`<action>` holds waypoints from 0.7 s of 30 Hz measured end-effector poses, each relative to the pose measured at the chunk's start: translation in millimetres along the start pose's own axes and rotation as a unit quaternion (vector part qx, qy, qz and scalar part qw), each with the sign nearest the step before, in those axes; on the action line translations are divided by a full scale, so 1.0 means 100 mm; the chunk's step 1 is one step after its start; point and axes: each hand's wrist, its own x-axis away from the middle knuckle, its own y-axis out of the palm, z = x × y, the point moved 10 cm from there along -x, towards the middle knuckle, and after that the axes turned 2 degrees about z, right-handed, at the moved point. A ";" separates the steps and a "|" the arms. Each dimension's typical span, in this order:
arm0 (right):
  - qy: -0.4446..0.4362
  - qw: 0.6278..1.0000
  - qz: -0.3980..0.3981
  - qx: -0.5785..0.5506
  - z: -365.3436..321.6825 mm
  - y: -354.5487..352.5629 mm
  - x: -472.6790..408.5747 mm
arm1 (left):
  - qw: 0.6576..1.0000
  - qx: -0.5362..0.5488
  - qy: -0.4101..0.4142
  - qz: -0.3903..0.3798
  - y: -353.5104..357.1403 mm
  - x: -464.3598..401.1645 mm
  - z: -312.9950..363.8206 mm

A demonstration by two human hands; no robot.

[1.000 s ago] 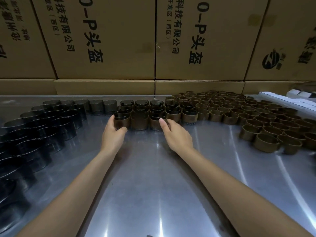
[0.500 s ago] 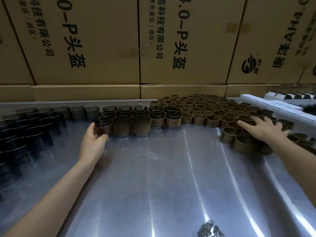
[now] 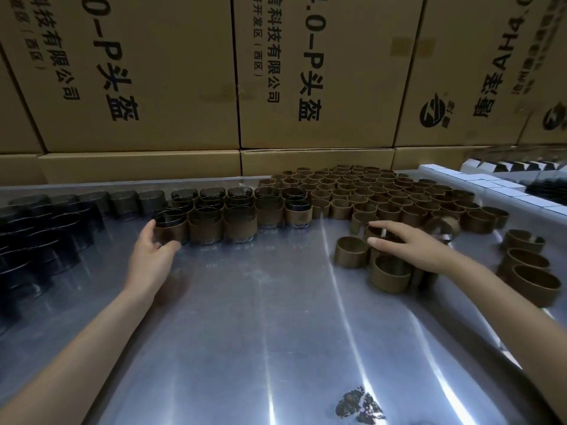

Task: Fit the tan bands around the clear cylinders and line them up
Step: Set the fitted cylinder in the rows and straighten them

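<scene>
We've got our left hand at the left end of the near row of banded clear cylinders, fingers loosely curved round the side of the end one, thumb near its front. It looks more like steadying than gripping; can't tell if there's real squeeze.

Our right hand reaches over the loose tan paper-like bands at the right, fingers nearly straight and spread, tips resting on or just above a band rim. No band is pinched yet as far as we see.

Unbanded clear cylinders stand packed at the far left, dark & glossy on the shiny metal bench. Many more tan bands sit far right, in front of the brown cardboard cartons. White boxes lie at the far right edge.

Handling, our guess: bands are light, thin-walled & springy, so they'd crush or go oval if pinched hard. Best taken by the rim w/ thumb inside and finger outside, or lightly across the outside. The cylinders look rigid & smooth, prob. slippery, and they'd slide on the bench, so hold low round the wall w/ the left hand while the band goes down over the top. One knock could shift the whole row.
</scene>
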 end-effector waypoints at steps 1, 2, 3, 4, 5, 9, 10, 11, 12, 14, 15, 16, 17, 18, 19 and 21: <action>-0.023 0.999 0.015 -0.047 -0.09 -0.04 0.05 | 1.000 0.001 -0.001 -0.001 0.00 0.00 0.00; -0.045 0.994 0.062 -0.079 -0.13 -0.15 0.07 | 1.000 0.001 -0.002 0.000 0.00 0.00 0.00; -0.061 0.984 0.142 -0.086 -0.12 -0.34 0.10 | 1.000 0.000 -0.002 0.000 -0.01 0.01 0.00; -0.061 0.968 0.233 -0.066 -0.05 -0.57 0.14 | 1.000 -0.001 -0.002 0.001 -0.01 0.01 0.00; -0.046 0.949 0.310 -0.031 0.05 -0.78 0.17 | 1.000 -0.002 -0.001 0.003 -0.01 0.01 0.01; 0.126 0.953 0.274 0.039 0.72 -0.90 -0.07 | 1.000 -0.011 0.003 0.003 -0.01 0.02 0.03; 0.147 0.960 0.238 0.027 0.83 -0.80 -0.12 | 1.000 -0.013 0.004 0.003 -0.01 0.02 0.04; 0.156 0.963 0.217 0.015 0.89 -0.72 -0.15 | 1.000 -0.012 0.004 0.003 -0.01 0.02 0.04; 0.156 0.964 0.214 0.009 0.92 -0.66 -0.17 | 1.000 -0.011 0.004 0.004 -0.01 0.02 0.04; 0.150 0.960 0.238 0.011 0.92 -0.64 -0.19 | 1.000 -0.012 0.002 0.004 -0.01 0.03 0.04; 0.150 0.957 0.247 0.004 0.90 -0.64 -0.20 | 1.000 -0.014 0.002 0.004 -0.01 0.03 0.04; 0.150 0.958 0.245 -0.007 0.87 -0.62 -0.23 | 1.000 -0.016 0.003 0.004 -0.01 0.02 0.04; 0.152 0.960 0.234 -0.012 0.85 -0.59 -0.26 | 1.000 -0.017 0.002 0.006 -0.01 0.02 0.04; 0.155 0.964 0.215 -0.009 0.83 -0.54 -0.30 | 1.000 -0.016 0.002 0.007 -0.02 0.02 0.04; 0.162 0.967 0.195 -0.001 0.83 -0.51 -0.32 | 1.000 -0.016 0.001 0.008 -0.02 0.02 0.04; 0.166 0.966 0.196 0.003 0.81 -0.50 -0.35 | 1.000 -0.014 0.000 0.008 -0.02 0.02 0.04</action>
